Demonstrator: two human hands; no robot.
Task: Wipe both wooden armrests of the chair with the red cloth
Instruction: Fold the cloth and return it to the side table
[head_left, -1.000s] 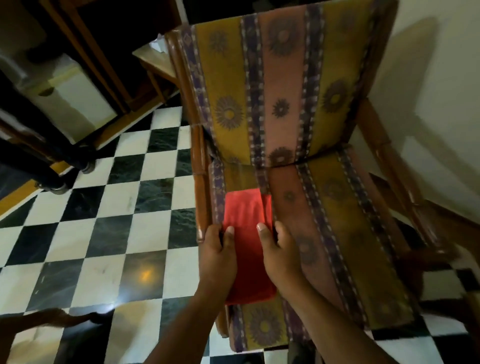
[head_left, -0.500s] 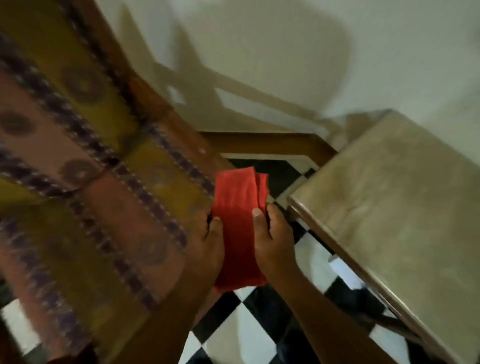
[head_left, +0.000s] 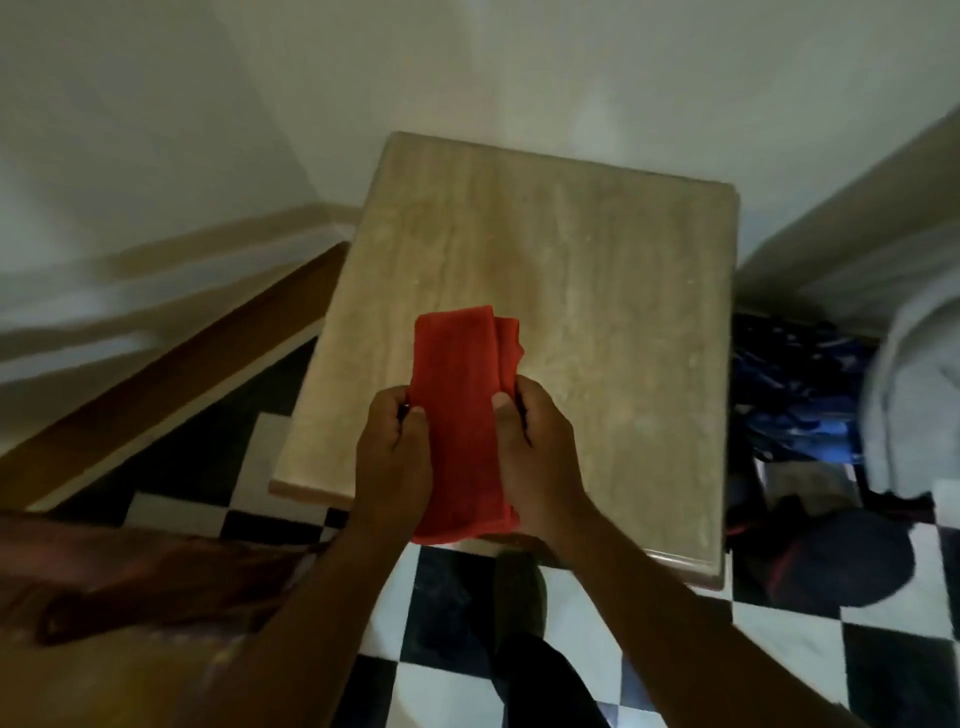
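The red cloth (head_left: 460, 415) is folded into a long narrow strip and held in the air over the near edge of the bench (head_left: 597, 291), approx. in the middle of the view; I cannot tell if its lower end touches the bench top. It looks soft, light and limp, w/ no stiffness, so it will sag where it is not supported, and the loose layer at the top right can slip open. I judge the best hold is on the two long edges near the middle, as now, or bunched in one palm for wiping. The left hand (head_left: 392, 457) pinches the left edge between thumb and fingers, and the right hand (head_left: 535, 452) pinches the right edge the same way, both closed on the fabric, not spread. Compared w/ one second ago, the view has turned far to the right: then the cloth was over the striped seat, just beside one armrest, and half a second ago it was past the seat's other side. Now only a dark blurred wooden part (head_left: 130, 571) shows at the lower left, probably the chair, and the checkered floor (head_left: 779, 649) lies below.
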